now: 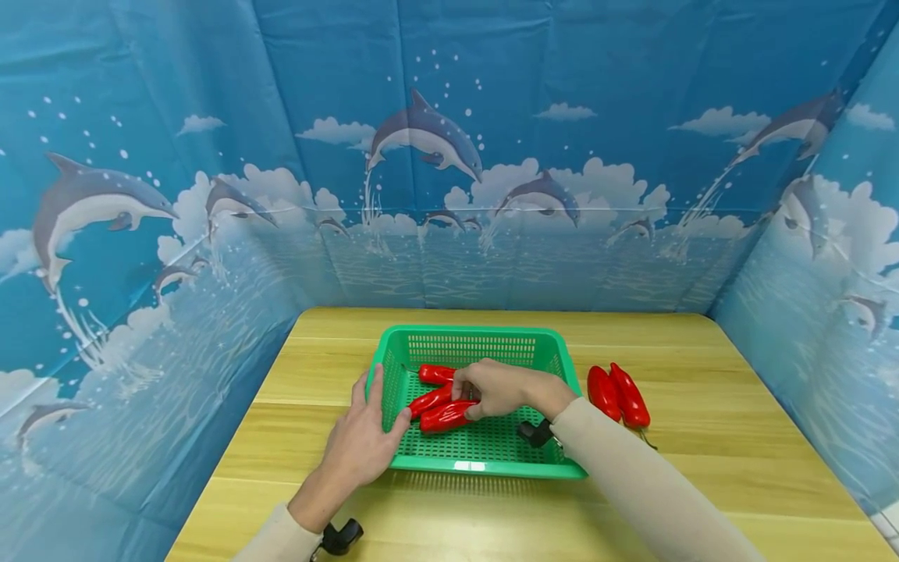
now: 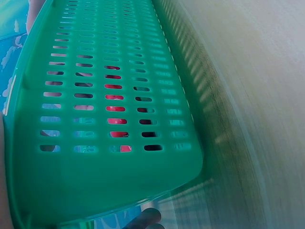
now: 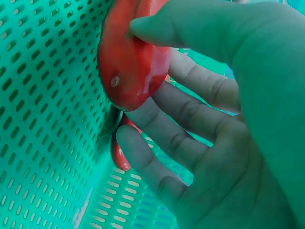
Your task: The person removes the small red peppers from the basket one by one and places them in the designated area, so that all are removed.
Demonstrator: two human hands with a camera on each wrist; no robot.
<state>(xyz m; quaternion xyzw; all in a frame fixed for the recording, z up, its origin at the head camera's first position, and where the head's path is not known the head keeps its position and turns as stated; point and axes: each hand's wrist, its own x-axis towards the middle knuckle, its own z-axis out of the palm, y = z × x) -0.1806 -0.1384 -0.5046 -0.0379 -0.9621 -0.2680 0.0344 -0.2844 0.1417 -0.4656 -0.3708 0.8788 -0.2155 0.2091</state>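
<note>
- Because the right hand (image 1: 495, 386) pinches a glossy pepper (image 3: 125, 62) inside the basket (image 1: 520, 470), mid-frame, slippage is possible.
- Left hand (image 1: 361, 441), fingers spread at the left rim, could tip it by pressing.

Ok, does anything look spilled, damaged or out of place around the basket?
Nothing looks spilled or broken; the basket stands upright. Only two red peppers might seem out of place: they lie outside it, on the table to its right, while the other peppers are inside.
</note>
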